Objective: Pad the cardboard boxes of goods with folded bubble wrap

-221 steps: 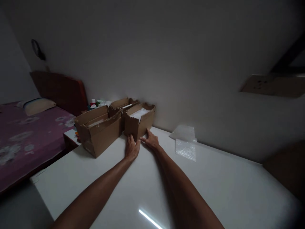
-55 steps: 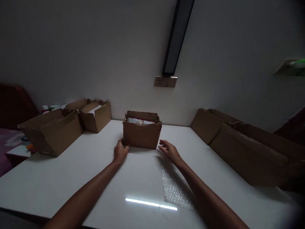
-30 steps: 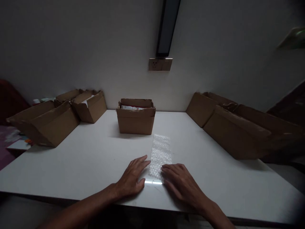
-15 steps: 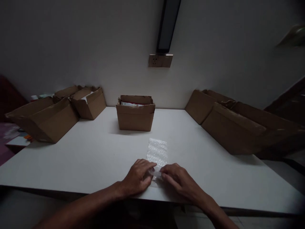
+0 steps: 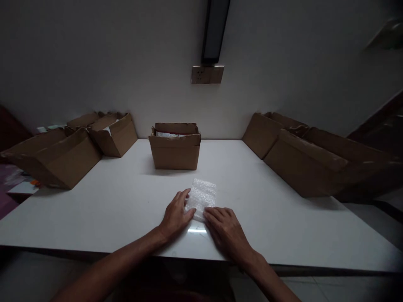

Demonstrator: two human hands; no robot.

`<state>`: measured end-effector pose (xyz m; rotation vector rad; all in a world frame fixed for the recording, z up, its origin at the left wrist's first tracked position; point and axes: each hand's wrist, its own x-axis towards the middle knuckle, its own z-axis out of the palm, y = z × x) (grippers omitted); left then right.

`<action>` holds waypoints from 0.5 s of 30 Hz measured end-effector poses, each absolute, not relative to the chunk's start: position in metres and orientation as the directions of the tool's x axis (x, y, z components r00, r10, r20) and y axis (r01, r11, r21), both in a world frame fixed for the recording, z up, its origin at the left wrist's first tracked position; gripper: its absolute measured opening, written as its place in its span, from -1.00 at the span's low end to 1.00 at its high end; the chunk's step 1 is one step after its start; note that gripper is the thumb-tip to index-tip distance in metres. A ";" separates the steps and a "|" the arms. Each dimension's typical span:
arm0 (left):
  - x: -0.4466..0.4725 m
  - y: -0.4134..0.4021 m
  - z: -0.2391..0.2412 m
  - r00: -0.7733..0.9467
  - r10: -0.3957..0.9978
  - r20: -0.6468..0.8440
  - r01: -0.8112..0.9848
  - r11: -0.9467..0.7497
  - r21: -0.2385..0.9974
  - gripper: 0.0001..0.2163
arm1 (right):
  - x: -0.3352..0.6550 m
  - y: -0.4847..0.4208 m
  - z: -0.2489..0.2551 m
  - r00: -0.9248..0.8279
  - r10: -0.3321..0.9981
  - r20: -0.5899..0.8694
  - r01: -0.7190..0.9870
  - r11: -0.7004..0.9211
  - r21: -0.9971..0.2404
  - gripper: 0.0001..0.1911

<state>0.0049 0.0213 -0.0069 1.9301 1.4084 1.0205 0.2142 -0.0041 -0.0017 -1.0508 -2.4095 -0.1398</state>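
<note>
My left hand [image 5: 176, 216] is down flat on the bench [image 5: 119, 205], fingers loosely spread and closed on nothing, the fingertips resting along the left edge of the bubble wrap [image 5: 203, 193]. My right hand [image 5: 225, 228] is flat too, palm down and open, with its fingertips touching the near right corner of the sheet. The bubble wrap lies on the bench straight in front of me, close to the front edge, between my hands and the middle box [image 5: 174, 155]. Right between my hands there's a bright strip of reflected light [image 5: 197, 230] on the white surface. Beyond the sheet, the middle box stands upright near the wall with its top open. Over the rim I can see something pale with a hint of red packed inside, but it's too dim to say what. Out to the left is a small box [image 5: 116, 136], open as well, with something white showing in it. Just beside it is a long box [image 5: 56, 159], leaning, and I can't see into it from here. Over on the right, the near right box [image 5: 302, 165] lies tilted on the bench with the far right box [image 5: 261, 134] just behind it, the contents of both hidden. Up on the wall above the middle box sits a socket plate [image 5: 207, 74].
</note>
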 end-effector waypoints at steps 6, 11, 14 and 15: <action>-0.020 -0.008 -0.006 0.481 0.784 0.391 0.562 -0.619 0.549 -0.65 | 0.221 -0.005 0.005 -0.538 0.701 0.469 0.626 0.704 -0.335 -0.75; -0.021 -0.017 0.004 0.368 0.901 0.228 0.595 -0.417 0.687 -0.67 | 0.225 -0.021 0.015 -0.460 0.837 0.295 0.606 0.540 -0.585 -0.77; -0.019 -0.013 0.007 0.311 0.943 0.118 0.657 -0.303 0.690 -0.66 | 0.227 -0.027 0.012 -0.372 0.794 0.481 0.654 0.592 -0.472 -0.74; -0.018 -0.010 0.007 0.311 0.945 0.105 0.675 -0.298 0.675 -0.66 | 0.227 -0.029 0.010 -0.373 0.751 0.544 0.671 0.624 -0.401 -0.72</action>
